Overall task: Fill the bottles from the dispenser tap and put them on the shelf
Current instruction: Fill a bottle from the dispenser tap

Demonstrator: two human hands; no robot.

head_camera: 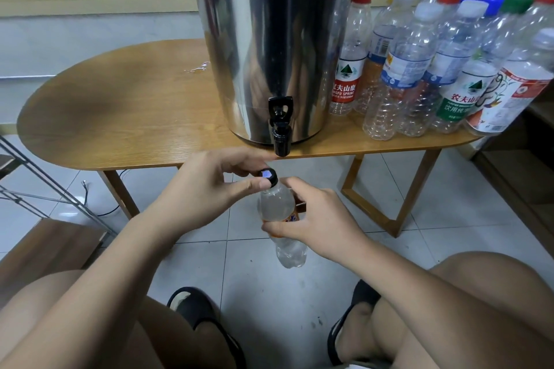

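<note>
A: We take the large items first. The table point(120, 105) carries the dispenser point(269, 39) at its front edge. To the dispenser's right stands a crowd of capped empties point(419, 69), pressed against one another.

B: Agreed. Hands next. The right hand point(323, 225) is wrapped round the bottle point(274, 204) at its orange label point(292, 216), fingers curled on the body. The left hand point(207, 189) pinches the cap between thumb and forefinger, with the other fingers curled behind.

A: Where is the bottle?

B: It is held in the air in front of the table, just below the tap point(281, 129) and not touching it. It leans a little, neck toward the tap, and looks full of clear liquid almost to the neck.

A: The lever point(280, 106) stands upright and we see no stream. The cap point(267, 177) sits on the neck. We judge the filling of this one done and the capping in hand.

B: We concur, though one view cannot tell tightening from loosening. The next move, in our judgement, is to turn the cap home while the right hand braces the body against the twist, then carry the bottle to the shelf. We cannot tell which of the furniture at the edges is that shelf.

A: Last item is a small puddle point(198, 67) on the table, left of the dispenser.
</note>
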